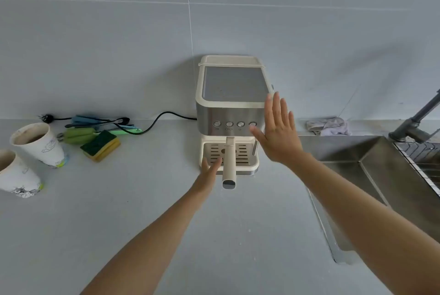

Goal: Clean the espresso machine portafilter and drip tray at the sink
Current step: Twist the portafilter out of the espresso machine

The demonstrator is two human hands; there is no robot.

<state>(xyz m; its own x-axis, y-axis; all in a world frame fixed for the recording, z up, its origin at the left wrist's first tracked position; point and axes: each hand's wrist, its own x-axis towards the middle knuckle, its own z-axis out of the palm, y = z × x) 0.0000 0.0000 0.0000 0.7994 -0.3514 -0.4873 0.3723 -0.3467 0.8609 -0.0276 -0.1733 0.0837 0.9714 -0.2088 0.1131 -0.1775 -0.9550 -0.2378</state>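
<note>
Hovering at 9 o'clock of portafilter handle (229,166): left hand (209,172), fingers straight, empty, possibly touching drip tray (247,167). Splayed flat, empty: right hand (277,133) at 3 o'clock of espresso machine (234,85).

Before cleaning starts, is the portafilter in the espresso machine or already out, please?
In: the portafilter handle juts forward from under the espresso machine, over the drip tray.
</note>
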